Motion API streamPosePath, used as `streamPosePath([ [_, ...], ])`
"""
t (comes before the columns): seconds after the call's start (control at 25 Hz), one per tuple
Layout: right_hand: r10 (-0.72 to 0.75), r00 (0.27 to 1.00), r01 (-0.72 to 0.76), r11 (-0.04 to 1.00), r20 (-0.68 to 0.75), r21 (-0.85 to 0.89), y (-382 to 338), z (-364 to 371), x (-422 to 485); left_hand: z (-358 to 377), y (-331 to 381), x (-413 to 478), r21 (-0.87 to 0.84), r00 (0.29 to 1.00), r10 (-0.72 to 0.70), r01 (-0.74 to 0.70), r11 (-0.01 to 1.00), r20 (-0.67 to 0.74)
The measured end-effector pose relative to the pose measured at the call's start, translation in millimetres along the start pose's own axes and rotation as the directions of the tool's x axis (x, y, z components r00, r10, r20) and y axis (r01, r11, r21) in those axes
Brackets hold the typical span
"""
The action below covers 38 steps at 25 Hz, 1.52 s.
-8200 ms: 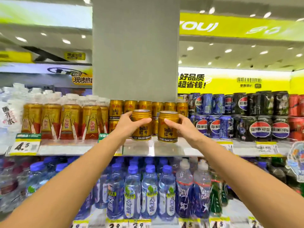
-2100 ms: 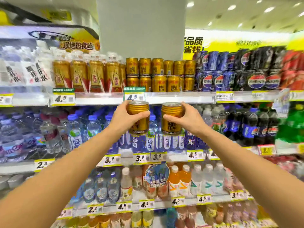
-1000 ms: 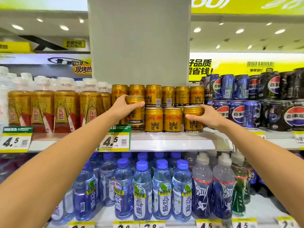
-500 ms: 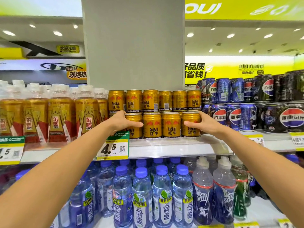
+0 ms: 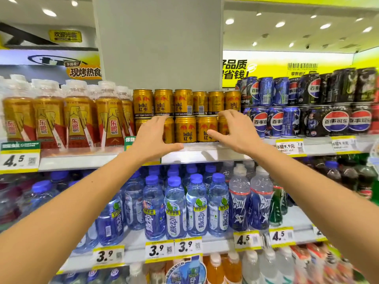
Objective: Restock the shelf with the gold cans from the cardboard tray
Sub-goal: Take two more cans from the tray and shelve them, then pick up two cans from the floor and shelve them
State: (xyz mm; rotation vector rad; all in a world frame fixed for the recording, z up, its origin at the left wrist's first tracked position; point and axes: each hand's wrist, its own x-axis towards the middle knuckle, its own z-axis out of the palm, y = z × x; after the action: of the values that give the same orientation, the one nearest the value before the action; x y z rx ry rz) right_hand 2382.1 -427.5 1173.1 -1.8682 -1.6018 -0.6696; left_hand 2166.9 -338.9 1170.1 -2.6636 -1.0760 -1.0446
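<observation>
Gold cans (image 5: 185, 129) stand in two stacked rows on the top shelf (image 5: 196, 155), in front of a grey pillar. My left hand (image 5: 153, 136) hovers in front of the lower row's left end, fingers spread, holding nothing. My right hand (image 5: 235, 130) hovers at the row's right end, fingers curled apart and empty. Both hands sit just off the cans, partly hiding the outer ones. The cardboard tray is out of view.
Gold bottles (image 5: 78, 121) stand left of the cans, blue and black Pepsi cans (image 5: 274, 119) to the right. Blue water bottles (image 5: 174, 208) fill the shelf below. Price tags (image 5: 19, 158) line the shelf edges.
Both hands have let go of the two cans they set into the lower row and have drawn back a little from the shelf with fingers spread.
</observation>
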Motion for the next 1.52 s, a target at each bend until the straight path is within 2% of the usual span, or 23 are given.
streamPosePath([
  [0.08, -0.052, 0.998, 0.055, 0.997, 0.046, -0.062, -11.9, 0.2, -20.2, 5.7, -0.3, -24.6, 0.081, 0.997, 0.046, -0.052, 0.995, 0.069],
  [0.2, -0.037, 0.990, 0.051, 0.994, 0.136, -0.097, -17.4, 3.8, -55.4, 14.9, -4.2, -59.6, 0.126, 0.989, 0.033, -0.052, 0.991, 0.147],
  [0.36, -0.015, 0.971, 0.045, 0.992, 0.239, -0.121, -11.8, 19.3, -115.6, 34.5, 6.0, -107.1, 0.108, 0.984, -0.012, -0.007, 0.994, 0.179],
  [0.6, -0.033, 0.926, 0.062, 0.996, 0.376, -0.068, 4.6, 50.8, -214.7, 96.8, 41.7, -185.8, 0.061, 0.964, -0.084, 0.071, 0.996, 0.252],
  [0.76, -0.036, 0.865, 0.044, 0.999, 0.500, -0.004, 20.0, 88.5, -306.2, 157.2, 69.3, -266.6, 0.047, 0.907, -0.159, 0.152, 0.987, 0.389],
  [0.96, 0.023, 0.760, -0.024, 1.000, 0.650, -0.008, 38.7, 144.7, -404.1, 236.3, 82.5, -350.2, 0.041, 0.827, -0.227, 0.241, 0.970, 0.514],
  [1.28, 0.077, 0.709, -0.111, 0.994, 0.701, 0.003, 64.7, 276.6, -554.7, 397.3, 60.7, -464.9, -0.002, 0.801, -0.149, 0.183, 0.983, 0.579],
  [1.52, 0.105, 0.672, -0.125, 0.992, 0.733, -0.027, 87.2, 393.5, -678.4, 530.2, 38.9, -574.0, -0.016, 0.734, -0.123, 0.180, 0.984, 0.668],
])
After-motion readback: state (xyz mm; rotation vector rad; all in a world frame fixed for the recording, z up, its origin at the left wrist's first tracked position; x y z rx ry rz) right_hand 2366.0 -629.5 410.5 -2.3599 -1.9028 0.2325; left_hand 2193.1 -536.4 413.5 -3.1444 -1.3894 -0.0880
